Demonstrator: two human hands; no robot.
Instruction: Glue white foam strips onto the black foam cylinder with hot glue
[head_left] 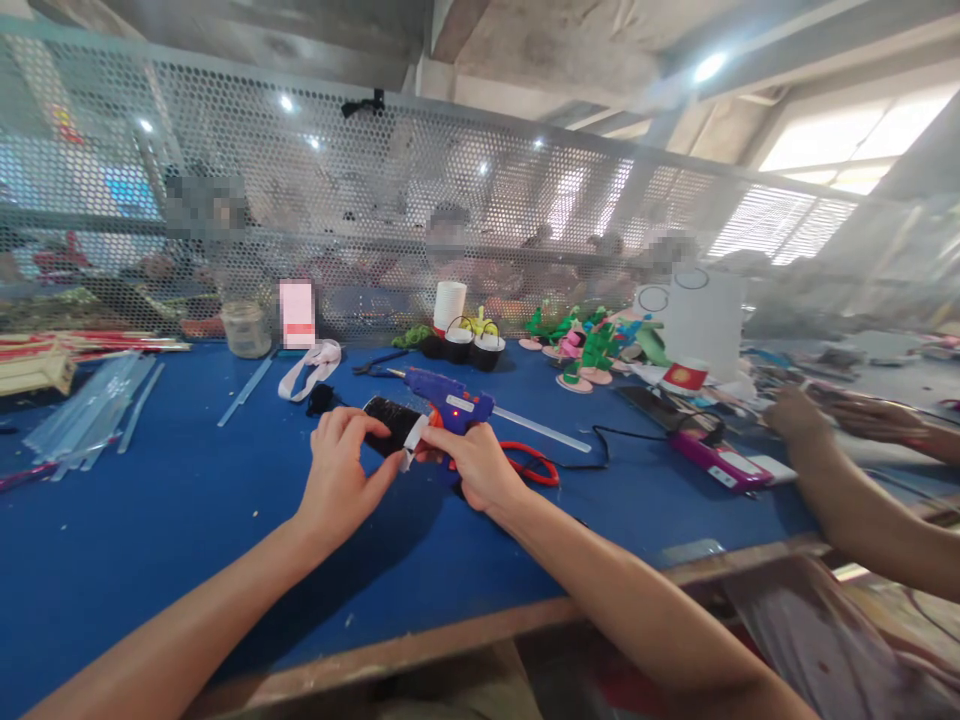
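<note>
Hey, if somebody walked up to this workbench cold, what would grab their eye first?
Probably the two hands at the centre: the left hand and right hand together hold a black cylinder with a white strip at its end. Just behind them a blue glue gun lies on the blue table, a clear stick jutting from its back. Bright foam flowers cluster further back on the right.

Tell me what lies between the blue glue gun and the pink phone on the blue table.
In the head view, red-handled scissors and a black cord lie between the blue glue gun and pink phone.
</note>
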